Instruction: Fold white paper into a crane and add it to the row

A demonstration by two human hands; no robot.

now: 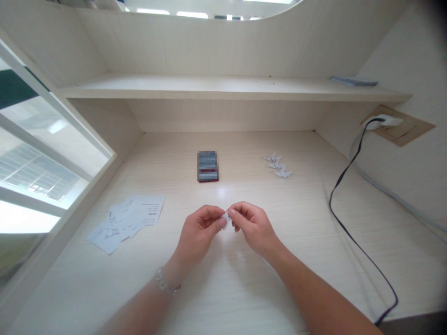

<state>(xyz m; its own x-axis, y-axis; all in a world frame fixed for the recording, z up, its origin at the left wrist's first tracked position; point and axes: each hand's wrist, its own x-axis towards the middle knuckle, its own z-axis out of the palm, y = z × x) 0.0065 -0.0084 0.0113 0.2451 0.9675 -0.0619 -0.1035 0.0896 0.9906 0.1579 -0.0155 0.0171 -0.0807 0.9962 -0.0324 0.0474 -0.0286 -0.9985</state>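
Between my fingertips, over the middle of the desk, is a small folded piece of white paper (226, 221). My left hand (200, 230) pinches its left side with thumb and forefinger, a beaded bracelet on that wrist. My right hand (254, 226) is closed on the paper's right edge, also in a pinch. The fingers cover much of the paper, so its exact shape is hard to make out. Farther back to the right, three small folded paper cranes (275, 165) stand in a short row.
Several printed paper sheets (146, 209) lie overlapping at the left. A dark phone-like object (208, 166), its face blurred, lies at the back centre. A black cable (344, 223) runs from the wall socket (407, 128) down the right side. A shelf (223, 88) spans the back.
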